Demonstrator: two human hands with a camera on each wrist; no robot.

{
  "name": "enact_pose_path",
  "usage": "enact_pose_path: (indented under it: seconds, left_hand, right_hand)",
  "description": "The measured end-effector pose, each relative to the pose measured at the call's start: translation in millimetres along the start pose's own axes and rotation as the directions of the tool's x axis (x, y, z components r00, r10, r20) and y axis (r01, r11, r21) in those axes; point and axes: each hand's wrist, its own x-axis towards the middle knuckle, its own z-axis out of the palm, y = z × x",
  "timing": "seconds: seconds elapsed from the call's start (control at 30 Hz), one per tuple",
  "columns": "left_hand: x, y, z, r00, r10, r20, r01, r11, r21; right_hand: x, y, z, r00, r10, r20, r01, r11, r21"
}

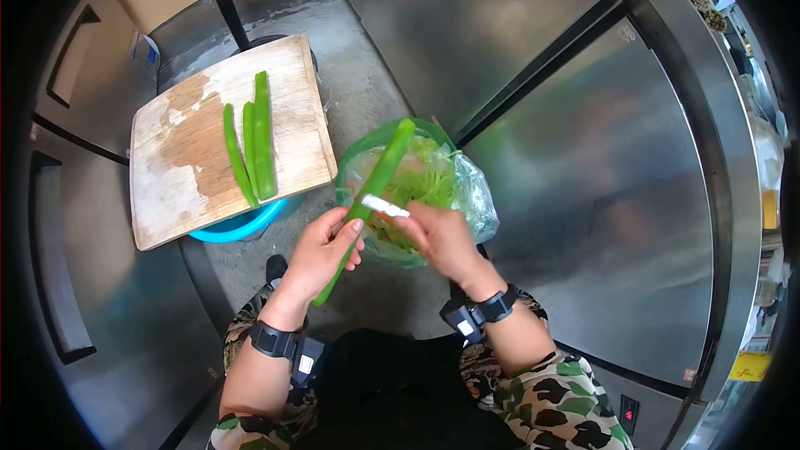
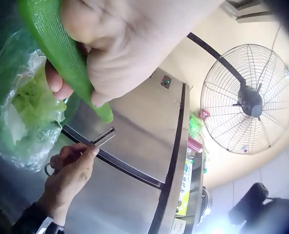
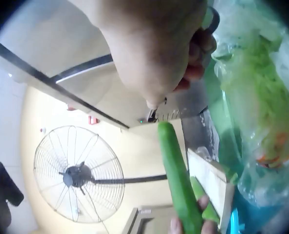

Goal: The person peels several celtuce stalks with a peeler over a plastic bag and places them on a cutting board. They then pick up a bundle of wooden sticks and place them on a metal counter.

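Observation:
My left hand [image 1: 317, 252] grips a long green vegetable stalk [image 1: 385, 165] near its lower end, and the stalk slants up and away over a bag. In my right hand [image 1: 448, 242] is a metal peeler [image 1: 385, 206], its head overlapping the stalk's middle in the head view. The left wrist view shows the peeler [image 2: 104, 137] pinched between thumb and fingers, apart from the stalk's tip. Below both hands, the green plastic bag [image 1: 482, 200] holds pale green peelings [image 1: 433, 187] and some orange scraps.
On the left, a wooden cutting board [image 1: 171, 200] carries three green stalks [image 1: 262, 137] and sits over a blue basin [image 1: 237, 229]. Steel cabinets [image 1: 600, 175] stand close on the right, with another steel front [image 1: 125, 283] on the left. A wire fan [image 2: 251, 100] stands behind.

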Motion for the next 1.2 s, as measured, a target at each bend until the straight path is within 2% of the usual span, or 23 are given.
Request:
enact_pose_path:
  seconds: [0.1,0.13,0.23,0.37,0.47,0.57,0.63,0.7,0.73,0.8,0.83,0.93,1.03,1.13,1.2]
  left_hand:
    - [-2,2,-1,0.998,-0.014,0.058,0.014,1.000,-0.010]
    - [-2,4,-1,0.997,-0.018,0.081,0.019,1.000,-0.017]
    - [-6,4,1,0.993,-0.039,0.112,0.038,0.999,0.012]
    - [-9,5,-1,0.994,-0.053,0.099,0.048,0.998,0.052]
    - [-11,3,-7,0.993,-0.025,0.114,0.020,0.999,0.050]
    - [-12,6,-13,0.986,0.088,0.142,-0.093,0.995,0.028]
    - [-7,-1,-15,0.971,0.213,0.111,-0.218,0.975,0.037]
    - [-2,-4,-13,0.971,0.233,0.059,-0.234,0.972,0.015]
    - [0,-4,-12,0.970,0.240,0.035,-0.240,0.971,0.006]
    - [1,-1,-9,0.966,0.258,0.008,-0.258,0.965,0.040]
    - [1,0,-7,0.963,0.268,-0.005,-0.267,0.962,0.058]
    - [9,-9,-4,0.948,0.318,0.003,-0.317,0.945,0.083]
    - [11,-11,1,0.960,0.279,0.037,-0.281,0.954,0.107]
    - [10,-10,8,0.950,0.293,0.111,-0.298,0.954,0.031]
    - [7,-7,14,0.953,0.238,0.186,-0.217,0.968,-0.126]
  right_hand:
    - [4,4,1,0.999,0.009,-0.035,-0.010,1.000,-0.024]
    - [7,13,2,0.993,0.070,-0.100,-0.072,0.997,-0.019]
    - [15,31,-13,0.959,0.218,-0.183,-0.247,0.956,-0.158]
    - [15,47,-17,0.932,0.251,-0.261,-0.307,0.930,-0.202]
    - [13,54,-19,0.900,0.357,-0.250,-0.412,0.883,-0.225]
    - [12,69,-27,0.867,0.480,-0.135,-0.498,0.837,-0.226]
    - [12,61,-28,0.882,0.467,-0.066,-0.468,0.846,-0.256]
    - [10,49,-26,0.898,0.438,-0.044,-0.435,0.869,-0.234]
    - [11,51,-23,0.890,0.454,-0.028,-0.454,0.883,-0.120]
    - [13,51,-16,0.879,0.467,0.097,-0.475,0.841,0.260]
    - [15,49,-14,0.876,0.455,0.160,-0.476,0.764,0.436]
    - [17,28,-14,0.840,0.425,0.337,-0.514,0.427,0.744]
    - [17,15,-13,0.839,0.389,0.382,-0.502,0.281,0.818]
    - [16,13,-12,0.860,0.341,0.380,-0.448,0.147,0.882]
    - [15,13,-12,0.874,0.313,0.372,-0.415,0.084,0.906]
